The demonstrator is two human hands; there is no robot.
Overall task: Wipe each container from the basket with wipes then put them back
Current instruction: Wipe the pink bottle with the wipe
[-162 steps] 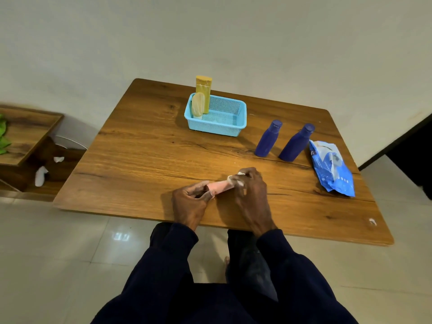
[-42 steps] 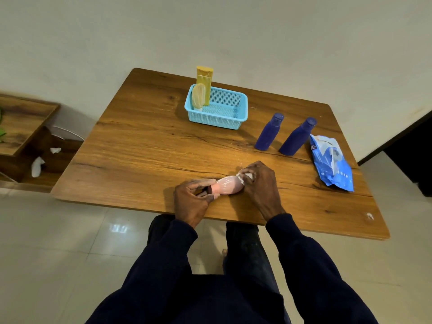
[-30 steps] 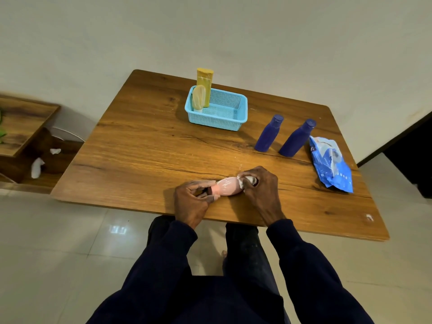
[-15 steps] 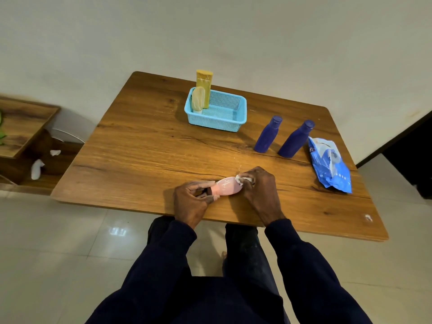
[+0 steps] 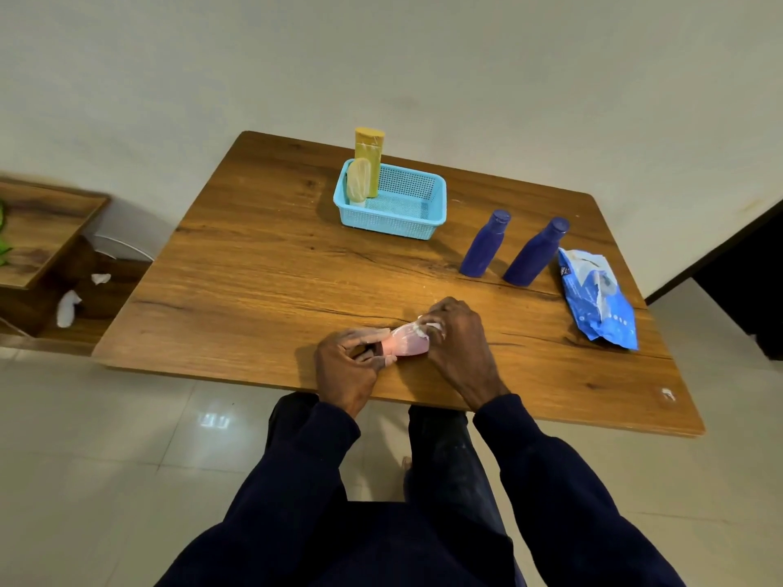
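A small pink container (image 5: 404,343) lies on its side near the front edge of the wooden table (image 5: 262,281). My left hand (image 5: 347,368) pinches its left end. My right hand (image 5: 459,338) grips a crumpled white wipe (image 5: 428,328) against the container's right end. The light blue basket (image 5: 394,205) stands at the back of the table. Inside it are a tall yellow bottle (image 5: 368,156) and a pale yellow tube (image 5: 357,182). Two dark blue bottles (image 5: 485,244) (image 5: 536,254) stand upright to the basket's right.
A blue pack of wipes (image 5: 597,302) lies at the table's right side. A low wooden shelf (image 5: 38,230) stands on the left, with crumpled white wipes (image 5: 68,302) on its lower board. Pale tiled floor surrounds the table.
My right hand with the wipe has slid from the middle of the pink container to its right end. My left hand keeps its hold. The view has shifted slightly.
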